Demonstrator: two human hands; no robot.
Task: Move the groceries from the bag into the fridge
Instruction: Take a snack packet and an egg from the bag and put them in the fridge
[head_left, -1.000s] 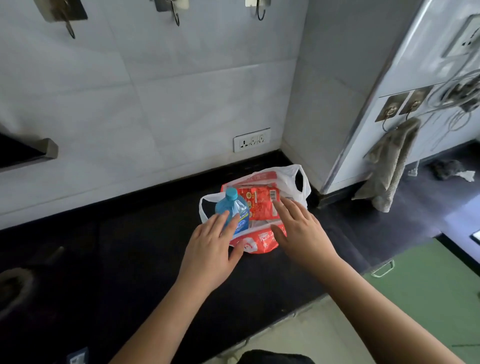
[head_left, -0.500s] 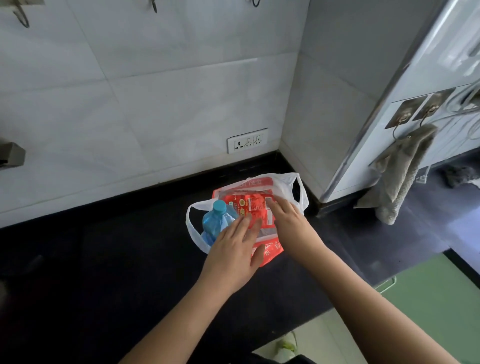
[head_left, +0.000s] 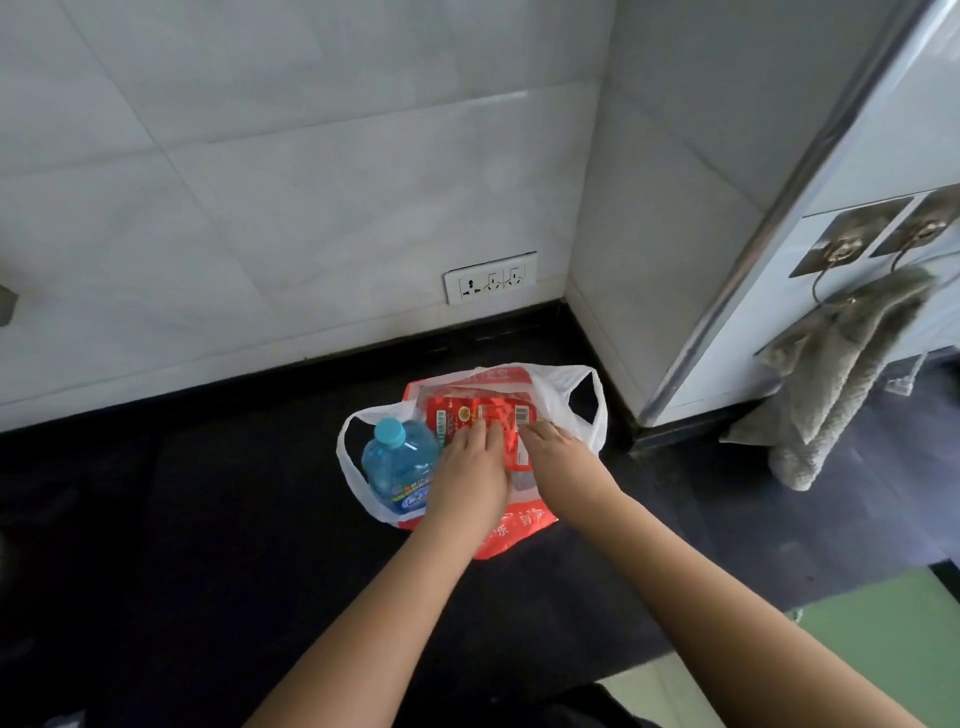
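A white and red plastic bag (head_left: 574, 395) lies on the black counter (head_left: 208, 519), in the corner just below the wall socket (head_left: 490, 285). Inside the bag, a blue water bottle (head_left: 397, 467) lies left of a red packet (head_left: 483, 415). The left hand (head_left: 470, 467) and right hand (head_left: 563, 457) both rest on that packet with fingers extended, gripping nothing.

Head view: single wide-angle camera, worn.
Looks forward and steeply down, close above the bag (head_left: 571, 387) on the tabletop (head_left: 208, 519), facing the tiled wall corner.
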